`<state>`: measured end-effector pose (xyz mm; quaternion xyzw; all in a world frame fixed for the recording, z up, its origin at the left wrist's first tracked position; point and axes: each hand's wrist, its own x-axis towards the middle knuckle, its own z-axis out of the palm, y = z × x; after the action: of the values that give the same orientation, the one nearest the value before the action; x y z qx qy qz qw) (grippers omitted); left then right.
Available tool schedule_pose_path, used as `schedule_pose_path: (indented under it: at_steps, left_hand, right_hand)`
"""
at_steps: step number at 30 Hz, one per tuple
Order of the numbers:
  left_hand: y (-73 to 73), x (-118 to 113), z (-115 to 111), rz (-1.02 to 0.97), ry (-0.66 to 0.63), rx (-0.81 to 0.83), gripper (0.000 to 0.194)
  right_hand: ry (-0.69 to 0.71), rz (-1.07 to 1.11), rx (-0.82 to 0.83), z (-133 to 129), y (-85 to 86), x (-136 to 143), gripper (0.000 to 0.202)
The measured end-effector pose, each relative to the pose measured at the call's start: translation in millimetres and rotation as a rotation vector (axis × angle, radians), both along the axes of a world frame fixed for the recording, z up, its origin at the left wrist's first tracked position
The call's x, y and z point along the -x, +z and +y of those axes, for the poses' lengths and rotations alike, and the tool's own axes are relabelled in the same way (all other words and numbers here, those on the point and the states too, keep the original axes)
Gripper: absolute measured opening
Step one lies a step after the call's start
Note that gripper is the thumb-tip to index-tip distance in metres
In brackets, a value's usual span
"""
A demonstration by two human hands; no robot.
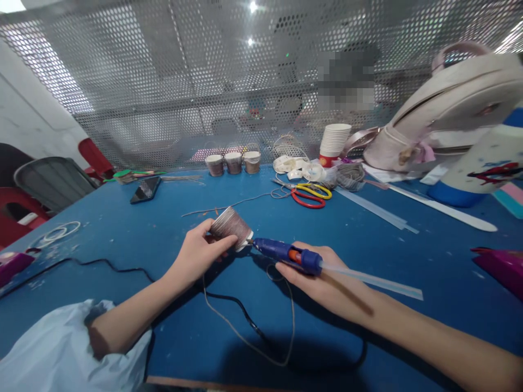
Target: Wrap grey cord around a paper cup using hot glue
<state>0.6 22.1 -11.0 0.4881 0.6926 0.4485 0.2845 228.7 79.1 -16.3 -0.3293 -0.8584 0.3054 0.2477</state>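
Note:
My left hand (202,247) is wrapped round a paper cup (232,227) wound with grey-brown cord, tilted on its side. In my right hand (322,275) is a blue hot glue gun (281,250), its nozzle at the white rim of the cup. A clear glue stick (376,280) sticks out of the gun's back end. Loose cord (245,340) hangs from near the cup and loops over the table below both hands. The gun's trigger and some fingers of my right hand are hidden.
On the blue table (171,337) lie scissors (308,196), a phone (146,190), spare glue sticks (371,208) and a black cable (241,307). Several cord-wrapped cups (233,163), stacked paper cups (335,142), grey yarn (349,177) and a white bag (453,109) stand toward the mesh screen.

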Motion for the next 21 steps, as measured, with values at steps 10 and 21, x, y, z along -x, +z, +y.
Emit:
schedule_pose_path:
  at_steps: [10, 21]
  left_hand:
    - [2.1, -1.8, -0.1, 0.009, 0.018, -0.012, 0.024]
    - [4.6, -5.4, -0.7, 0.020, 0.033, -0.015, 0.025]
  right_hand:
    - [0.070, -0.011, -0.191, -6.0, 2.4, 2.1, 0.018]
    - [0.123, -0.025, -0.180, -6.5, -6.8, -2.8, 0.019]
